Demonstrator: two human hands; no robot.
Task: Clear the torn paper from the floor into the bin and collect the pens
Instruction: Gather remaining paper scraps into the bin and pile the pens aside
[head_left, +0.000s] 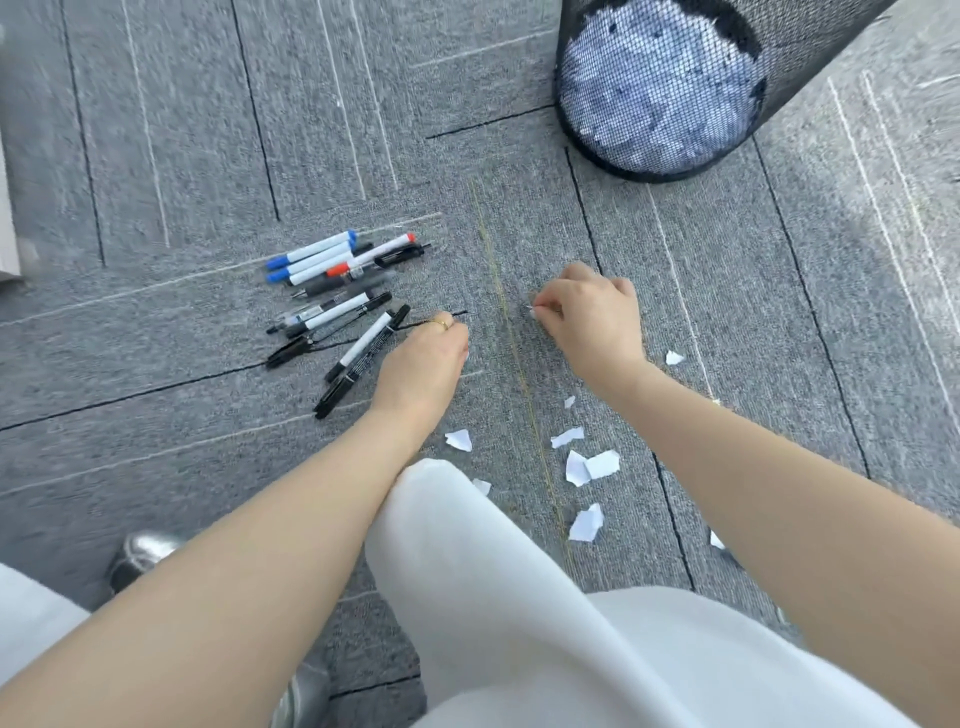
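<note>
Down at the front, the person's knee in soft white trousers (498, 597) is jutting forward, so they are crouching low to work at floor level, and both bare forearms are reaching out over it.

The left hand (423, 364) is resting by the heap of pens and markers (340, 301), white barrels with blue, red and black caps, lying roughly side by side on the grey carpet tiles (182, 156). Its fingers are curled, with a thin black pen (447, 316) poking out past the ringed knuckle; it seems to be gripping that pen, though the palm side is hidden. My guess is that the pens are being gathered into one spot, well apart from the litter.

The right hand (589, 317) is hovering over the carpet with thumb and forefinger pressed together on something tiny and pale, probably a scrap; it is too small to be sure.

The torn white paper scraps (589, 467), thin, jagged and slightly curled, are lying scattered between the knee and the right forearm. They look light enough to cling to the rough carpet pile, which may be why they are being pinched up one by one.

The black wire-mesh bin (665, 93) is standing beyond the right hand, crumpled white paper showing through its mesh. I judge much is cleared, with a handful left.
</note>
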